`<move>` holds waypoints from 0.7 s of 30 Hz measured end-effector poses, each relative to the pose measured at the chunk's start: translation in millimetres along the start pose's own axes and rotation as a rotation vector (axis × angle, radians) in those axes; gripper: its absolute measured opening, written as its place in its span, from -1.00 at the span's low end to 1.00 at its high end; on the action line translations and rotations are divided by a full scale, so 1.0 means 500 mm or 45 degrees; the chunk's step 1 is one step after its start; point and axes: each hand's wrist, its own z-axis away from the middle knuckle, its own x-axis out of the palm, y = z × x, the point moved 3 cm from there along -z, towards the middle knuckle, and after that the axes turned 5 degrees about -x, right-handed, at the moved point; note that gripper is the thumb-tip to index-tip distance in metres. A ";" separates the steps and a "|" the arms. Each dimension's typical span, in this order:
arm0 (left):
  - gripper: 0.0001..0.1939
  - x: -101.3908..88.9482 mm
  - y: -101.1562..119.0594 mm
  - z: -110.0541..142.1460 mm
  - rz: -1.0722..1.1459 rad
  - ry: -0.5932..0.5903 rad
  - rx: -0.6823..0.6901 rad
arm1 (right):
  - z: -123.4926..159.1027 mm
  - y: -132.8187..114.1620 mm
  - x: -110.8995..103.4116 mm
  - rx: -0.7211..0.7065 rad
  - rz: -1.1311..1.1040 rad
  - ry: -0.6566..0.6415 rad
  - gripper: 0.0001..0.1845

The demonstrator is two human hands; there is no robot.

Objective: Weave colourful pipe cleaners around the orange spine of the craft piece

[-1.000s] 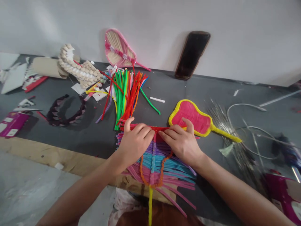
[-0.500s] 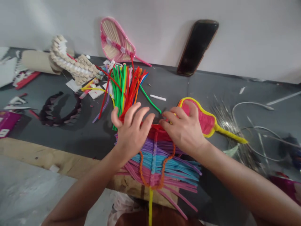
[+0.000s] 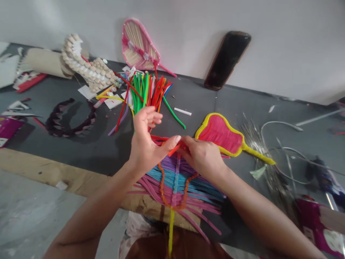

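Note:
In front of me lies a leaf-shaped piece of pipe cleaners, with purple, blue (image 3: pixel 159 174) and pink strands reaching sideways from a twisted centre stem (image 3: pixel 176 180). A bent orange pipe cleaner (image 3: pixel 162 183) crosses it, and a yellow stem (image 3: pixel 171 226) points toward me. At its top, my right hand (image 3: pixel 205 154) pinches a red pipe cleaner (image 3: pixel 174 149) between thumb and fingers. My left hand (image 3: pixel 144 140) is turned on its side, fingers loosely bent and apart from the thumb, whose tip touches the red strand. Part of the red row is hidden by both hands.
Loose green and red pipe cleaners (image 3: pixel 140 90) lie behind my left hand. A pink and yellow fan (image 3: pixel 221 133) is on the right, near thin wires (image 3: pixel 272 172). A phone (image 3: pixel 228 59) and a pink fan (image 3: pixel 140 45) lean on the wall. A dark headband (image 3: pixel 71 133) lies left.
My left hand has rolled from palm down onto its side, its thumb reaching the red strand. My right hand has moved slightly lower and left, off the pink and yellow fan, and now pinches the strand.

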 end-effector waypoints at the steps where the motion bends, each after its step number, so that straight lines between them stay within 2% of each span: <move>1: -0.43 0.003 0.004 -0.002 0.038 -0.064 -0.029 | -0.001 0.002 0.009 0.002 -0.024 0.009 -0.76; 4: -0.78 0.018 0.013 -0.010 -0.021 -0.357 -0.079 | 0.013 0.010 0.025 -0.077 -0.165 0.157 -0.79; 7: -0.78 0.047 0.008 -0.007 -0.201 -0.732 -0.030 | 0.038 0.019 0.033 -0.152 -0.366 0.292 -0.80; 10: -0.76 0.077 -0.008 0.005 -0.284 -0.956 -0.025 | 0.050 0.023 0.040 -0.181 -0.492 0.363 -0.83; 13: -0.77 0.098 -0.017 0.014 -0.327 -1.011 -0.013 | 0.046 0.022 0.042 -0.197 -0.523 0.428 -0.85; 15: -0.79 0.106 -0.019 0.014 -0.378 -1.016 -0.018 | 0.041 0.023 0.043 -0.183 -0.550 0.416 -0.85; 21: -0.91 0.093 -0.024 0.000 -0.356 -1.009 -0.101 | 0.035 0.037 0.044 -0.011 -0.720 0.327 -0.84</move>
